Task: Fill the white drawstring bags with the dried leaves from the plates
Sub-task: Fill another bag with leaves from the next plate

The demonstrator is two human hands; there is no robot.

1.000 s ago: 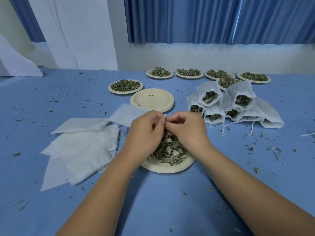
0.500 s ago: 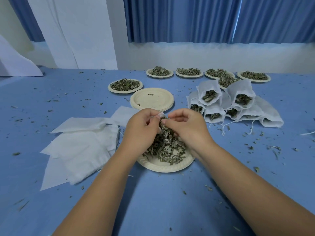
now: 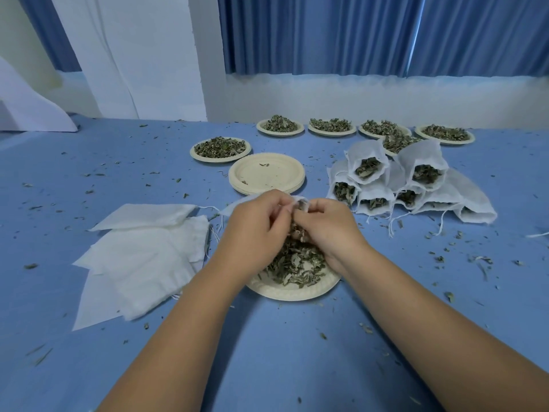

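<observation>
Left arm: bare forearm (image 3: 184, 322) reaches forward from lower left, angled inward.
Left hand (image 3: 255, 230): back up, fingers (image 3: 279, 205) curled, pinching the white drawstring bag (image 3: 298, 200).
Right arm: bare forearm (image 3: 430, 316) reaches forward from lower right, angled inward.
Right hand (image 3: 328, 230): back up, fingers curled round dried leaves (image 3: 295, 231), just beside the left hand.

The left hand (image 3: 258, 230) and right hand (image 3: 329, 230) are bare, with rounded knuckles and a fingernail showing at one left fingertip. The left forearm (image 3: 190, 322) and right forearm (image 3: 430, 316) are bare too, smooth and full, narrowing toward the wrists, uncovered as far up as can be seen.
</observation>
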